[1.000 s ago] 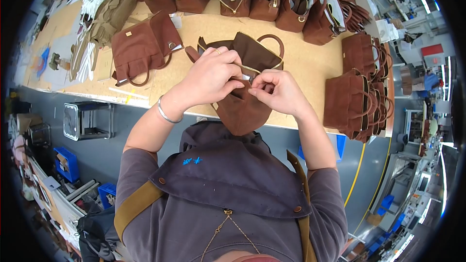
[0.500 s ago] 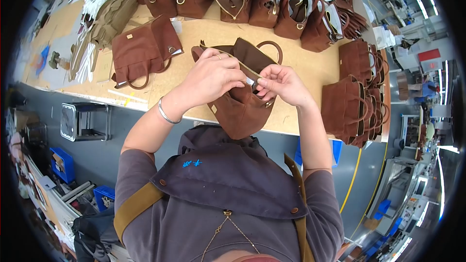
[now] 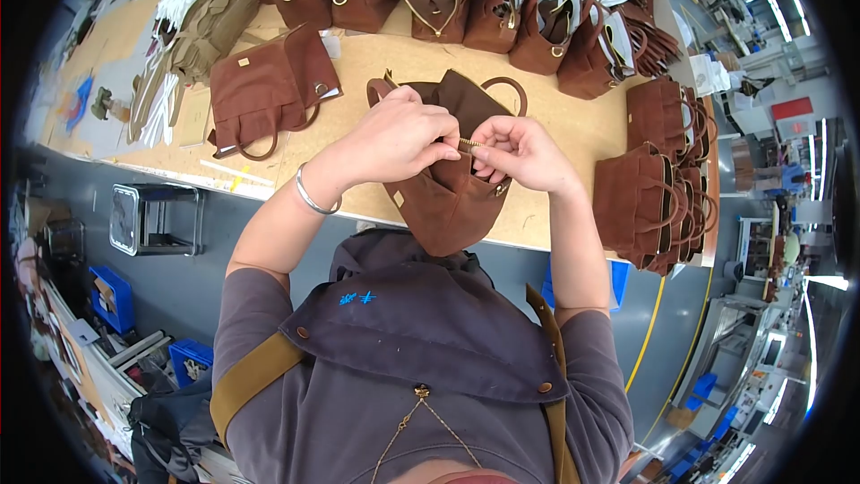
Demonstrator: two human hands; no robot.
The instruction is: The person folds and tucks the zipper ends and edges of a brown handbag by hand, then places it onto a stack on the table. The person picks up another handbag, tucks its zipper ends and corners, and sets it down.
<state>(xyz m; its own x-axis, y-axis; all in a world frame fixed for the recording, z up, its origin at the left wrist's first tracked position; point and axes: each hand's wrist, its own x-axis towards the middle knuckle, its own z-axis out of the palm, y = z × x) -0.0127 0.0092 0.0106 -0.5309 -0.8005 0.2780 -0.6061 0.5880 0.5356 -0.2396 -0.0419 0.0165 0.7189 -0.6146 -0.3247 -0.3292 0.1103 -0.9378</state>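
Observation:
A brown handbag (image 3: 452, 211) stands at the front edge of the table, its top open toward me and its handles out to the sides. Across the opening runs a gold-toothed zipper (image 3: 469, 142). My left hand (image 3: 408, 139) pinches the zipper from the left, fingers pressed together. From the right, my right hand (image 3: 518, 154) pinches the same zipper a short way off, thumb and forefinger closed. Just a short stretch of gold teeth shows between the two hands. Whether a zipper pull is under the fingertips is hidden.
Several brown handbags (image 3: 537, 27) line the back of the table (image 3: 358, 63). More bags (image 3: 638, 197) are stacked at the right edge. To the left lie a flat brown bag (image 3: 260, 90), an olive-brown bag (image 3: 210, 31) and white strips (image 3: 161, 103). A stool (image 3: 157, 220) stands below left.
My left hand has moved right along the zipper, closer to my right hand. The long raised run of zipper teeth is now mostly out of sight. My right hand has barely moved.

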